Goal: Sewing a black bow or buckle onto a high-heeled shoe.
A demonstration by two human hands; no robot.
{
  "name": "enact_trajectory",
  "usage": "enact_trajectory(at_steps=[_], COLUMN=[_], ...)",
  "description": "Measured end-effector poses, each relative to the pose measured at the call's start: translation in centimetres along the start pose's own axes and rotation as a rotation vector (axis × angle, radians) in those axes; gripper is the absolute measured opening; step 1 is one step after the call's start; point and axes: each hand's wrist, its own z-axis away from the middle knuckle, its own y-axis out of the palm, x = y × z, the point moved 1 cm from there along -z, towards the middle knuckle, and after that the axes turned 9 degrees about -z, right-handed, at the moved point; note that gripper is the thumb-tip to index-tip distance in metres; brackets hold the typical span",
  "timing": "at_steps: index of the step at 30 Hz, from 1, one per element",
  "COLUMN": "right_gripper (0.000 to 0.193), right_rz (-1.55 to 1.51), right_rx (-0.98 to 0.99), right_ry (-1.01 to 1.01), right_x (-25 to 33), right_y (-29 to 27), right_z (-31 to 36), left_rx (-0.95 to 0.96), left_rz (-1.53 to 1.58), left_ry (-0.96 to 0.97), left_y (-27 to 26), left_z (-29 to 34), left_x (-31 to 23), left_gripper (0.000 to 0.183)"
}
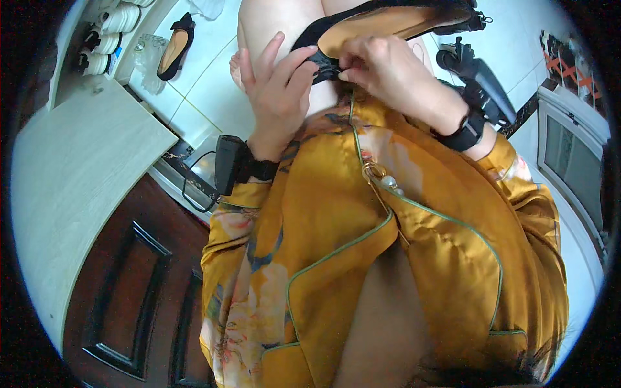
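A black flat shoe (394, 24) with a tan insole lies across my lap at the top of the head view, its toe toward the left. On the toe is a shiny black bow (323, 67). My right hand (388, 68) has thumb and fingers pinched at the bow's right side, its wrist over my thigh. My left hand (278, 94) is beside the toe with its fingers stretched and apart, fingertips near the shoe's edge. Whether they touch it I cannot tell. Gold patterned satin clothing (336, 168) covers my body and arms.
A similar black shoe (176, 46) lies on the tiled floor at upper left, beside a clear plastic bag (150, 61). Shelves hold several white-soled shoes (107, 44). A pale board (84, 149) and a dark panelled door (129, 297) are at left. A black device (482, 84) sits at right.
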Motion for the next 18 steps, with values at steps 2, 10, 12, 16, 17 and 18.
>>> enact_trajectory(at_steps=[2,10,12,16,17,18], right_gripper=[0.017,0.019,0.023,0.022,0.022,0.021], right_rz=[-0.050,-0.378,-0.278,-0.339,-0.336,-0.370], right_rx=[-0.062,0.357,0.323,0.191,0.192,0.193], right_ry=[-0.093,0.542,0.435,0.313,0.314,0.341], right_x=[0.2,1.3,0.9,-0.4,-0.7,-0.9], right_y=[-0.5,-1.9,-0.5,1.1,1.2,1.3], right_z=[-0.8,-2.7,-3.1,-3.3,-3.2,-3.2], left_rx=[-0.010,-0.072,-0.093,-0.108,-0.110,-0.129], left_rz=[0.002,0.002,0.010,0.028,0.029,0.026], left_ry=[-0.009,0.038,0.051,0.042,0.040,0.049], left_y=[0.1,0.2,0.5,0.3,0.3,0.5], left_z=[0.2,0.6,0.9,0.9,0.9,0.9], left_x=[0.1,0.3,0.3,0.3,0.2,0.2], left_gripper=[0.012,0.014,0.014,0.015,0.015,0.014])
